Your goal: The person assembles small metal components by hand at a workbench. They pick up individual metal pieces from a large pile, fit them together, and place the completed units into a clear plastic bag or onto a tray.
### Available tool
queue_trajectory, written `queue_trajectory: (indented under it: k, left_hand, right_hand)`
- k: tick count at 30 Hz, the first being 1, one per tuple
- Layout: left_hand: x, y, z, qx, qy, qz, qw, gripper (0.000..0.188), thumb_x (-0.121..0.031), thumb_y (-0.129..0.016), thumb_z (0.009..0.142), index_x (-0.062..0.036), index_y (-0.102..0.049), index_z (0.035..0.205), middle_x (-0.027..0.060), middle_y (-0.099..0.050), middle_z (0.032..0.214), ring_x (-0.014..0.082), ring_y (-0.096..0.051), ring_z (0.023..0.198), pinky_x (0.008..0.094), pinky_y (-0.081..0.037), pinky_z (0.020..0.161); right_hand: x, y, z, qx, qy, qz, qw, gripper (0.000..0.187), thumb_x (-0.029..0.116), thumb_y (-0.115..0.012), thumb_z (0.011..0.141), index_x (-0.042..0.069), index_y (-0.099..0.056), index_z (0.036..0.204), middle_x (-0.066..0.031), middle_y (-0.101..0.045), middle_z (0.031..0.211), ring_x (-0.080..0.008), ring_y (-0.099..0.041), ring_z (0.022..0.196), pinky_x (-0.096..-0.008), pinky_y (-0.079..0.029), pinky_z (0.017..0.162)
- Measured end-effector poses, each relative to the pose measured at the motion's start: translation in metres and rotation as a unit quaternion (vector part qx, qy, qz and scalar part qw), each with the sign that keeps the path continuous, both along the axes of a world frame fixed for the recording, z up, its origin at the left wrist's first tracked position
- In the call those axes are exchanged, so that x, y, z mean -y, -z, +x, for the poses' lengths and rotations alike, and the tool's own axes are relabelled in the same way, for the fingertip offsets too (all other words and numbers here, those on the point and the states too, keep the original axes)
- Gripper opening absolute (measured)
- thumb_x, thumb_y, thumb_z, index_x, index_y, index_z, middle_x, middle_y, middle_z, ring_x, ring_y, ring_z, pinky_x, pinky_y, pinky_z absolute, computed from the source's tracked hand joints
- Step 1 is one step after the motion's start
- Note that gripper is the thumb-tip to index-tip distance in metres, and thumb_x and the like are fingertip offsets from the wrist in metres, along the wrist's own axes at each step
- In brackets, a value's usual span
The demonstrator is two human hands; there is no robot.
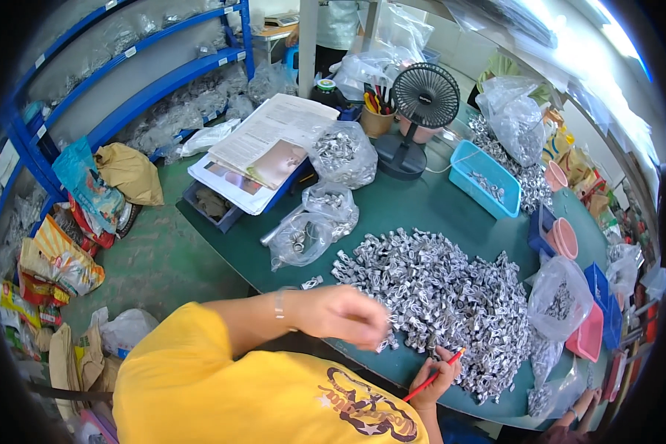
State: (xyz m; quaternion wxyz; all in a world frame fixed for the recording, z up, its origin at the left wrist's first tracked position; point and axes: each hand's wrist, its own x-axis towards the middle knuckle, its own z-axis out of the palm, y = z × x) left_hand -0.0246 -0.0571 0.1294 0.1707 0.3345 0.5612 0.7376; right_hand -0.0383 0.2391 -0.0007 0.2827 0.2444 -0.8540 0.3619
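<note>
A wide heap of small silver metal pieces (451, 288) lies on the green tabletop (274, 255). My left hand (344, 314), with a band at its wrist, hovers over the heap's near left edge. Its fingers curl inward and are smeared by motion; whether anything is in them is hidden. At the heap's near edge, my right hand (435, 379) is closed around a slim red tool (431, 381) with a pale yellowish tip. That tip points up toward the metal pieces. One small cluster of pieces (312, 283) sits apart, left of the heap.
Clear bags of metal parts (340, 152) and a stack of papers (266, 148) stand at the far left. Behind the heap are a black fan (422, 103) and a light-blue basket (466, 174). A pink tray (586, 333) is at right; another person's hand (586, 403) shows at lower right.
</note>
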Motion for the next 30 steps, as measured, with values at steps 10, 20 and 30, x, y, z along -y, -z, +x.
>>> queue_trajectory:
  k: [10,20,30]
  left_hand:
    - [-0.185,-0.100,0.005,0.097,0.449,0.259,0.850,0.037,-0.035,-0.042,0.095,-0.0017,-0.057,0.094,0.0092,-0.054,0.093,0.0145,-0.053,0.084,0.0247,-0.042,0.070]
    - [-0.192,-0.103,0.018,0.064,0.496,0.251,0.829,0.039,-0.035,-0.036,0.096,-0.0017,-0.056,0.101,0.0098,-0.054,0.098,0.0167,-0.051,0.091,0.0269,-0.040,0.076]
    - [-0.182,-0.098,0.020,0.047,0.511,0.250,0.821,0.043,-0.036,-0.030,0.098,-0.0017,-0.055,0.107,0.0104,-0.054,0.103,0.0190,-0.050,0.098,0.0291,-0.039,0.082]
  right_hand:
    - [-0.002,0.019,0.001,-0.060,-0.029,0.025,0.997,0.013,0.005,-0.061,0.074,0.006,-0.048,0.077,-0.0160,-0.061,0.095,-0.0312,-0.053,0.084,-0.0407,-0.039,0.080]
    - [-0.008,0.015,0.003,-0.063,-0.018,0.053,0.996,0.013,0.007,-0.062,0.075,0.006,-0.049,0.078,-0.0161,-0.061,0.098,-0.0314,-0.053,0.085,-0.0406,-0.039,0.078]
    - [-0.008,0.022,0.006,-0.042,0.022,0.060,0.997,0.021,0.001,-0.062,0.073,0.009,-0.042,0.074,-0.0112,-0.062,0.097,-0.0292,-0.052,0.093,-0.0414,-0.035,0.087]
